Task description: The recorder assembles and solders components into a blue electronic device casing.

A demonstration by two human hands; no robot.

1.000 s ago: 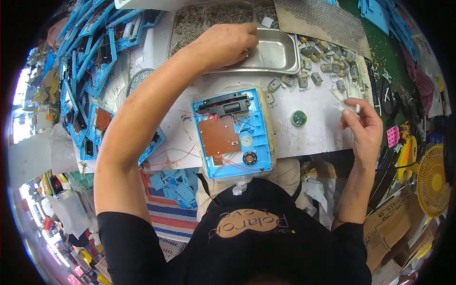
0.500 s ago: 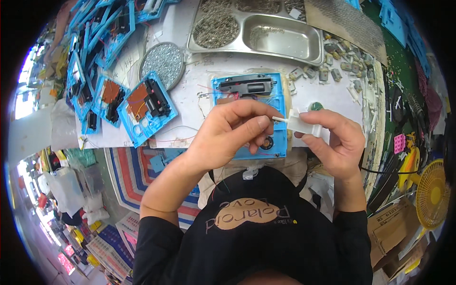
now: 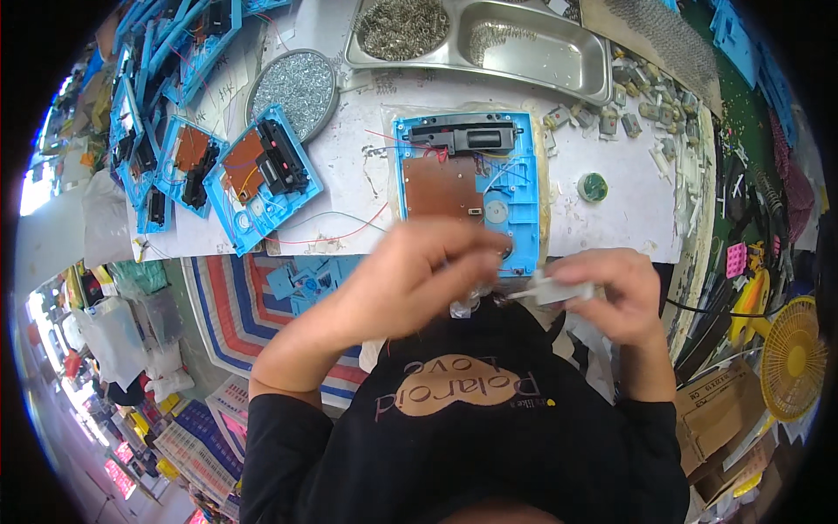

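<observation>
**Small part held at the worktop's near edge, over the open blue housing**

Both your hands meet just past the near edge of the worktop (image 3: 611, 218), in front of the open blue housing (image 3: 467, 188) that lies flat at its middle with a brown circuit board (image 3: 441, 186) showing inside. Your right hand (image 3: 607, 293) pinches a small pale part (image 3: 550, 288) between thumb and fingers. Your left hand (image 3: 428, 275) is curled with its fingertips closing on that part's left end; motion blur hides whether they actually grip anything there.

By the look of it, you are readying this piece in hand before fitting it to the housing. The next move calls for a steady right-hand pinch and fine fingertip work from the left, clear of the loose red wires (image 3: 349, 234) trailing off the housing's left side.
</observation>
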